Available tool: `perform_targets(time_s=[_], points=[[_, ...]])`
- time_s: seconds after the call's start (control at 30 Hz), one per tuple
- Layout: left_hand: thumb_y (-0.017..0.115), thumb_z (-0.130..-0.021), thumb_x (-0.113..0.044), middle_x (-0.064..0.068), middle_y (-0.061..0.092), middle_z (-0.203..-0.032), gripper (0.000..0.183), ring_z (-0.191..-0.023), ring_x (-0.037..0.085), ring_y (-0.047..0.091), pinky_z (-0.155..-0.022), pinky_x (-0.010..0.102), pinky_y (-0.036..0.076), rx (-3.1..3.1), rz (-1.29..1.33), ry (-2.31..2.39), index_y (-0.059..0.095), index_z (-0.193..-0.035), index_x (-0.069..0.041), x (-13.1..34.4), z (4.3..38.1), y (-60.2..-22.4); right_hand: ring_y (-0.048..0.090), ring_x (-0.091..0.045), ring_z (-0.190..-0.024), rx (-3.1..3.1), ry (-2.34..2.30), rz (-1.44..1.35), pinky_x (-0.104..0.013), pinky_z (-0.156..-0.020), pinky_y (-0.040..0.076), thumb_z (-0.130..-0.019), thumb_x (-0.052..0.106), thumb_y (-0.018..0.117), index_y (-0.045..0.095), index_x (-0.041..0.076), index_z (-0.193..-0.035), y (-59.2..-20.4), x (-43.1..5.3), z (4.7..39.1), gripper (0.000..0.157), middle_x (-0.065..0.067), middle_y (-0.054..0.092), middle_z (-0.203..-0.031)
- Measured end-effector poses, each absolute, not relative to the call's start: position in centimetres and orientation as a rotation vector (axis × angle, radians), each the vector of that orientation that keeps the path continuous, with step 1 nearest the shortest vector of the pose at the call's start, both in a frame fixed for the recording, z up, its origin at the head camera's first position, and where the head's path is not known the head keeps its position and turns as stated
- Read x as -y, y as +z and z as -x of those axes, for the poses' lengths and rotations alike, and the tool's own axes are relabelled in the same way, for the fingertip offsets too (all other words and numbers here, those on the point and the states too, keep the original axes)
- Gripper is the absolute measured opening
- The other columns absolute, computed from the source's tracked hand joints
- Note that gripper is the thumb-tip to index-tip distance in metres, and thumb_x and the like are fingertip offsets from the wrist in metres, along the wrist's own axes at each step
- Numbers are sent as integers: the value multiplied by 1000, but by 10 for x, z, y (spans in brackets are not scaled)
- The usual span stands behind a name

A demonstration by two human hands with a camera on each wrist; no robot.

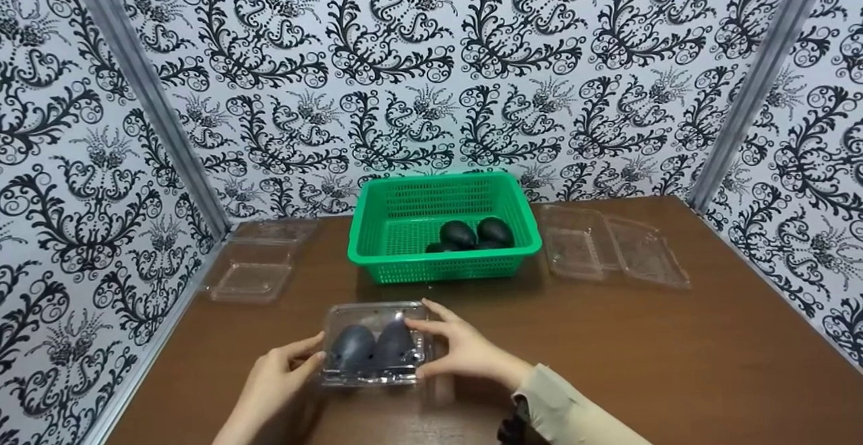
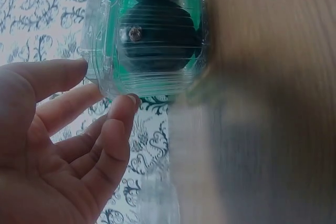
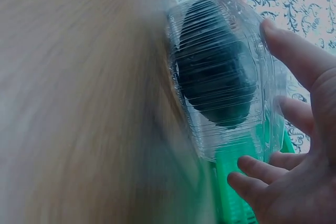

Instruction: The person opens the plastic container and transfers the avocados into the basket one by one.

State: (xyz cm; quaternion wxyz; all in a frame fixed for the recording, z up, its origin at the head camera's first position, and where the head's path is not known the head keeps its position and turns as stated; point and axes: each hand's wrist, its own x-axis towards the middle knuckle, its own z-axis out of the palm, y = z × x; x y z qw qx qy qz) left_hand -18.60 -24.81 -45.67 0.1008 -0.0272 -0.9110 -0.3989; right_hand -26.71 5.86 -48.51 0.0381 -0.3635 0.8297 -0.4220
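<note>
A clear plastic clamshell box [image 1: 374, 310] with its lid down holds two dark avocados [image 1: 354, 347], over the front middle of the table. My left hand [image 1: 280, 371] holds the box by its left end, thumb and fingertips at the rim. At the other end my right hand [image 1: 465, 347] grips it, thumb at the front corner and fingers spread toward the back. In the left wrist view, a brown stem end shows on one avocado [image 2: 157, 45]. The right wrist view shows an avocado [image 3: 212, 72] through the ribbed side wall.
Behind the box stands a green basket [image 1: 445, 266] with several dark avocados [image 1: 458, 236] at its right side. One unfolded clear box [image 1: 253, 280] lies at the back left, another unfolded clear box [image 1: 583, 246] at the back right. Patterned walls [image 1: 431, 94] enclose the brown table [image 1: 607, 364].
</note>
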Motion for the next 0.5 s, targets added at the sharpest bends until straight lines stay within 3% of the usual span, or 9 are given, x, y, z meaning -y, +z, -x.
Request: perform_targets(time_s=[0.37, 0.5], points=[[69, -90, -29, 5, 72, -103, 39, -75, 8, 65, -59, 23, 51, 2713, 271, -1224, 68, -122, -8, 227, 187, -459, 27, -36, -139, -2537, -1277, 1121, -59, -107, 31, -69, 40, 85, 54, 23, -140, -485, -94, 263, 79, -11, 24, -157], [70, -89, -29, 5, 72, -106, 37, -76, 6, 65, -62, 23, 52, 2685, 342, -1200, 69, -120, -9, 219, 188, -460, 26, -37, -139, -2524, -1276, 1143, -60, -107, 30, -70, 41, 85, 54, 22, -140, -486, -107, 263, 79, -12, 23, -157]])
